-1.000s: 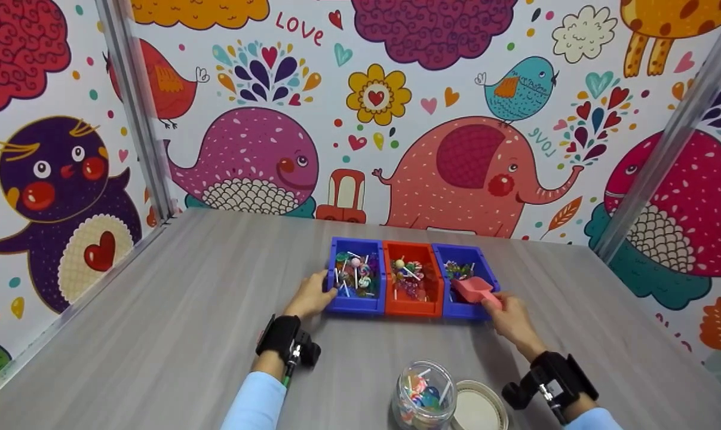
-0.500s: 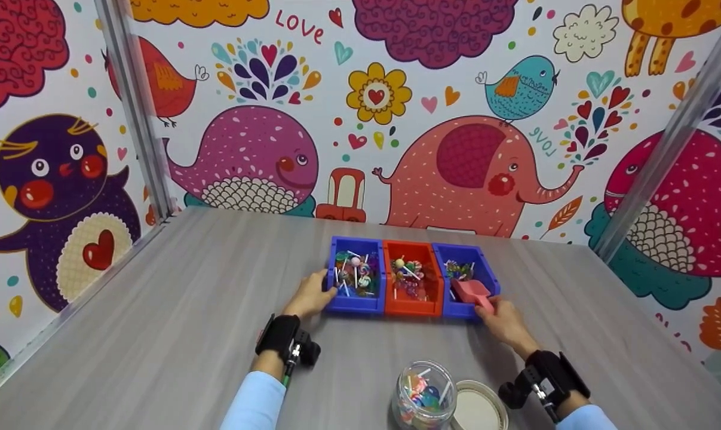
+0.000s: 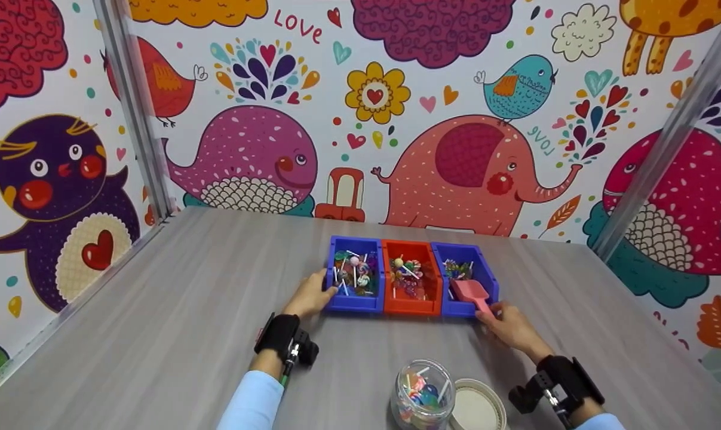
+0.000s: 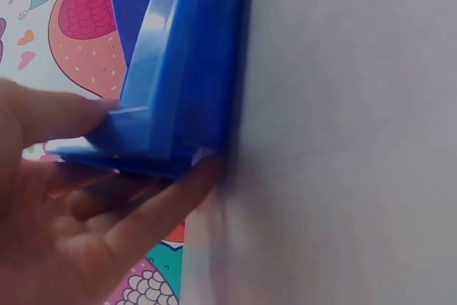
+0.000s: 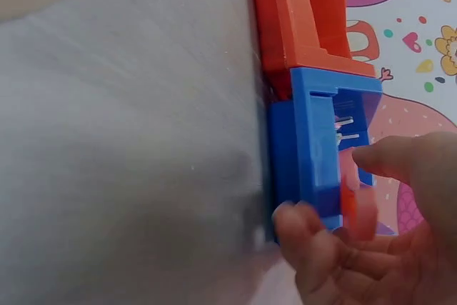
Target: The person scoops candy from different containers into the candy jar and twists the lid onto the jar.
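A row of three joined bins stands on the table: a left blue bin (image 3: 354, 303), a middle red bin (image 3: 413, 306) and a right blue bin (image 3: 465, 309). Wrapped candies and lollipops lie in each. My left hand (image 3: 307, 297) grips the side of the left blue bin, thumb on the rim and fingers at its outer wall (image 4: 143, 130). The pink scoop (image 3: 472, 291) rests in the right blue bin, its handle leaning over the front edge. Around that handle (image 5: 360, 212) my right hand (image 3: 511, 325) is loosely spread, thumb apart from the partly bent fingers.
A clear jar (image 3: 423, 394) with candies stands near the table's front edge, with its round lid (image 3: 478, 406) lying beside it. Behind the table (image 3: 229, 286) rises a wall (image 3: 420, 54) with cartoon animals, framed by metal posts (image 3: 134, 113).
The scoop has been lowered and turned so its handle leans on the bin's front edge. My right hand has loosened around it and its wrist has shifted right. The left hand stays put.
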`<state>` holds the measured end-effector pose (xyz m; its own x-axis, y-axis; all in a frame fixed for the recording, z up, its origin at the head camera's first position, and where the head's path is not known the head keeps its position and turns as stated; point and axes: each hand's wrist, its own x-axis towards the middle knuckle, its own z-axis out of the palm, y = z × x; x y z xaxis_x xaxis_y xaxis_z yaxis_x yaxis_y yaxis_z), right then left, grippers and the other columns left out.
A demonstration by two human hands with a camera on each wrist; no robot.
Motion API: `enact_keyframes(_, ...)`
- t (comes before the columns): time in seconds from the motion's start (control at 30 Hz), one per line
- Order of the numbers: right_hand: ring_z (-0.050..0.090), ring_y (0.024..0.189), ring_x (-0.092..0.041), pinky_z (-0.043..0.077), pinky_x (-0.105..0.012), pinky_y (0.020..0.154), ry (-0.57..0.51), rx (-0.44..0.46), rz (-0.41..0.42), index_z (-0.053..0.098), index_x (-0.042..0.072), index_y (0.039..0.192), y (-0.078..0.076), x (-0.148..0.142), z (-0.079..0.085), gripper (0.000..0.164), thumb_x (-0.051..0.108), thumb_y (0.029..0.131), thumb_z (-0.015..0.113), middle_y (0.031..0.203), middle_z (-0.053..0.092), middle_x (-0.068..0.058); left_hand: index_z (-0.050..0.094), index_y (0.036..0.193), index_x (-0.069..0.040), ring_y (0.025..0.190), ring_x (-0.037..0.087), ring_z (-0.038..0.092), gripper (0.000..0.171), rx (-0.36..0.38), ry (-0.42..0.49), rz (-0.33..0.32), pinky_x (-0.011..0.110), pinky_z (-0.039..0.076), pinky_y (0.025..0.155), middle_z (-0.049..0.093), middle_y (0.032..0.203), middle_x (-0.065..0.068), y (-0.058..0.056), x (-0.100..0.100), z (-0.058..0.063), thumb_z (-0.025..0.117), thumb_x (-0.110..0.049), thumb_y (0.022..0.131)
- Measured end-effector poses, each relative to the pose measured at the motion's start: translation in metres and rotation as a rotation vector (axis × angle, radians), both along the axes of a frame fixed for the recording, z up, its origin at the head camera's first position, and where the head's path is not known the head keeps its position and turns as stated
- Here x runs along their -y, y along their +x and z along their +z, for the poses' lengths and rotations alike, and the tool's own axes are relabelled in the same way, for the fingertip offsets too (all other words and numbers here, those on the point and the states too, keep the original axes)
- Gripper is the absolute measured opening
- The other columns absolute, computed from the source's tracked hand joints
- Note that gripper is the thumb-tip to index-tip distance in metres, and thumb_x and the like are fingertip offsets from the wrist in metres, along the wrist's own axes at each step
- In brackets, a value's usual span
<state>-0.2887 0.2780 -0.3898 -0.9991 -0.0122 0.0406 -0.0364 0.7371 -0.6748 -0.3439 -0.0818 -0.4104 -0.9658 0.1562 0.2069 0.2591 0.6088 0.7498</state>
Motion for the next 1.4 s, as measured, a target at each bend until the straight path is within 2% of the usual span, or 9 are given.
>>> enact_keyframes(0.13, 0.060, 0.076, -0.028, 0.052, -0.036, 0.066, 0.110, -0.050, 0.027, 0.048, -0.021, 0.110, 0.005, -0.006, 0.005, 0.048, 0.023, 0.092, 0.058, 0.089, 0.063, -0.026, 0.043, 0.131, 0.012, 0.119, 0.043, 0.048, 0.048, 0.026, 0.000, -0.006, 0.051, 0.036, 0.104, 0.052, 0.125, 0.032, 0.001, 0.002, -0.001, 0.058, -0.008, 0.089)
enact_keyframes(0.27, 0.056, 0.101, -0.044, 0.048, -0.052, 0.086, 0.192, -0.089, 0.006, 0.044, -0.021, 0.119, 0.016, -0.009, 0.013, 0.054, 0.024, 0.092, 0.057, 0.112, 0.054, -0.037, 0.043, 0.130, 0.015, 0.119, 0.043, 0.049, 0.051, 0.031, -0.017, -0.024, 0.049, 0.038, 0.102, 0.052, 0.126, 0.033, 0.006, 0.006, 0.003, 0.059, -0.013, 0.091)
enact_keyframes(0.57, 0.052, 0.100, -0.037, 0.047, -0.052, 0.086, 0.294, -0.263, -0.029, 0.053, -0.010, 0.117, 0.060, -0.002, 0.030, 0.041, 0.015, 0.086, 0.064, 0.109, 0.052, -0.024, 0.041, 0.127, 0.021, 0.120, 0.046, 0.046, 0.057, 0.017, -0.128, -0.016, 0.050, 0.039, 0.101, 0.047, 0.127, 0.038, 0.030, 0.014, 0.025, 0.060, -0.018, 0.090)
enact_keyframes(0.7, 0.056, 0.094, -0.027, 0.052, -0.044, 0.079, 0.276, -0.114, 0.081, 0.057, -0.004, 0.115, 0.076, 0.005, 0.027, 0.041, 0.023, 0.086, 0.066, 0.106, 0.057, -0.015, 0.044, 0.125, 0.020, 0.119, 0.048, 0.046, 0.056, -0.153, -0.129, -0.039, 0.053, 0.037, 0.102, 0.048, 0.126, 0.038, 0.044, 0.009, 0.037, 0.064, -0.016, 0.087)
enact_keyframes(0.83, 0.053, 0.104, -0.031, 0.048, -0.055, 0.086, 0.280, 0.149, 0.158, 0.051, 0.001, 0.126, 0.087, 0.012, 0.019, 0.066, 0.045, 0.081, 0.067, 0.122, 0.050, -0.019, 0.047, 0.122, 0.018, 0.120, 0.049, 0.044, 0.054, -0.261, -0.062, -0.149, 0.057, 0.034, 0.102, 0.047, 0.126, 0.037, 0.061, 0.000, 0.042, 0.065, -0.019, 0.087)
enact_keyframes(0.93, 0.048, 0.112, -0.038, 0.042, -0.062, 0.089, 0.316, 0.296, 0.164, 0.043, 0.005, 0.135, 0.092, 0.015, 0.013, 0.088, 0.058, 0.070, 0.070, 0.135, 0.039, -0.024, 0.045, 0.127, 0.014, 0.117, 0.046, 0.048, 0.059, -0.191, 0.003, -0.314, 0.057, 0.040, 0.097, 0.049, 0.126, 0.034, 0.074, -0.008, 0.041, 0.065, -0.024, 0.086)
enact_keyframes(1.1, 0.048, 0.112, -0.035, 0.042, -0.062, 0.088, 0.361, 0.393, 0.180, 0.039, 0.010, 0.140, 0.094, 0.019, 0.007, 0.105, 0.065, 0.058, 0.074, 0.137, 0.038, -0.020, 0.037, 0.135, 0.008, 0.114, 0.036, 0.054, 0.071, 0.066, 0.040, -0.555, 0.039, 0.050, 0.090, 0.050, 0.129, 0.027, 0.092, -0.026, 0.034, 0.072, -0.023, 0.081)
enact_keyframes(1.23, 0.049, 0.109, -0.031, 0.042, -0.064, 0.087, 0.395, 0.455, 0.188, 0.039, 0.013, 0.141, 0.093, 0.023, 0.005, 0.109, 0.070, 0.054, 0.074, 0.134, 0.042, -0.015, 0.035, 0.137, 0.006, 0.118, 0.030, 0.053, 0.079, 0.178, 0.005, -0.649, 0.027, 0.049, 0.091, 0.049, 0.133, 0.023, 0.103, -0.043, 0.027, 0.077, -0.015, 0.074)
enact_keyframes(1.4, 0.049, 0.107, -0.031, 0.042, -0.065, 0.087, 0.433, 0.499, 0.163, 0.040, 0.018, 0.141, 0.093, 0.028, 0.003, 0.117, 0.075, 0.045, 0.073, 0.133, 0.043, -0.013, 0.036, 0.138, 0.004, 0.117, 0.017, 0.054, 0.084, 0.198, -0.084, -0.692, 0.019, 0.048, 0.088, 0.052, 0.134, 0.015, 0.111, -0.059, 0.021, 0.081, -0.010, 0.069)
